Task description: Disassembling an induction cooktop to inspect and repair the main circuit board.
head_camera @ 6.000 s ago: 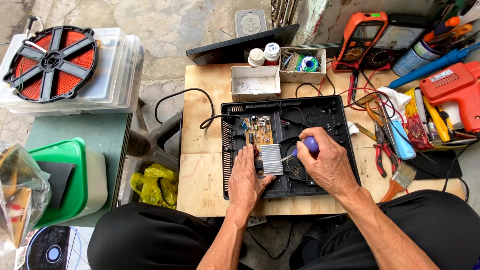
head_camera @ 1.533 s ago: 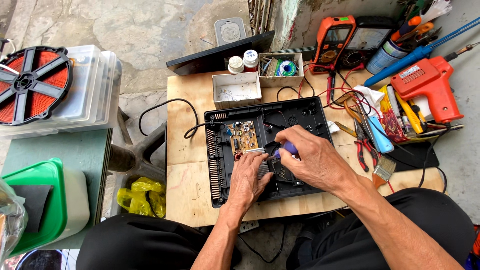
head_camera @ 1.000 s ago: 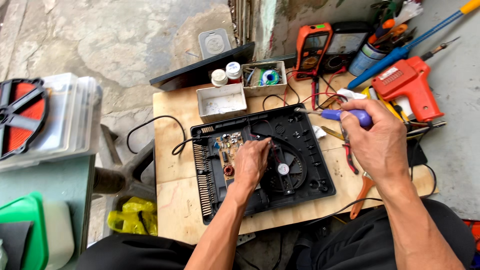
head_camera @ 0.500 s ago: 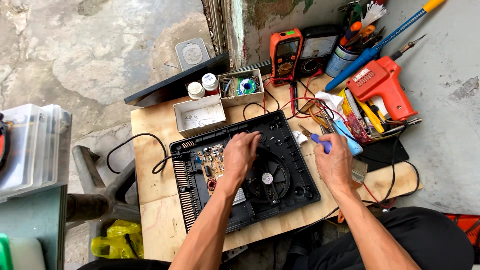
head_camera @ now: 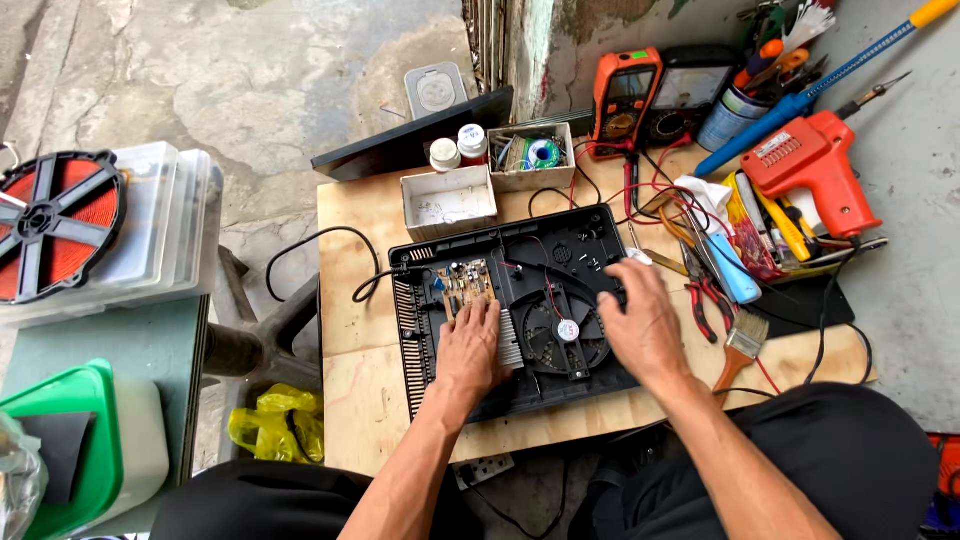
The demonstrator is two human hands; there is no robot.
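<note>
Concrete floor, cracked, with a plywood bench (head_camera: 360,400) set against a stained wall; only the head view to go on.

Head view: black case (head_camera: 520,310) lies open on the bench, long axis running left to right across your lap. Your left hand (head_camera: 472,345) rests flat on it, fingers together, over the finned heatsink (head_camera: 510,338) and just below the circuit board (head_camera: 463,287). Your right hand (head_camera: 640,325) sits on the case's right edge, fingers loosely curled; you cannot tell whether it pinches anything, and nothing shows in it. Fan (head_camera: 560,335) lies between the two hands, slightly nearer the right. Board lies up and a touch left of the left hand, which is the nearer one.

Off the case's right side: pliers (head_camera: 705,300), a brush (head_camera: 740,345), an orange solder gun (head_camera: 815,175). Beyond the case: a white tray (head_camera: 448,200), an orange meter (head_camera: 622,100).
</note>
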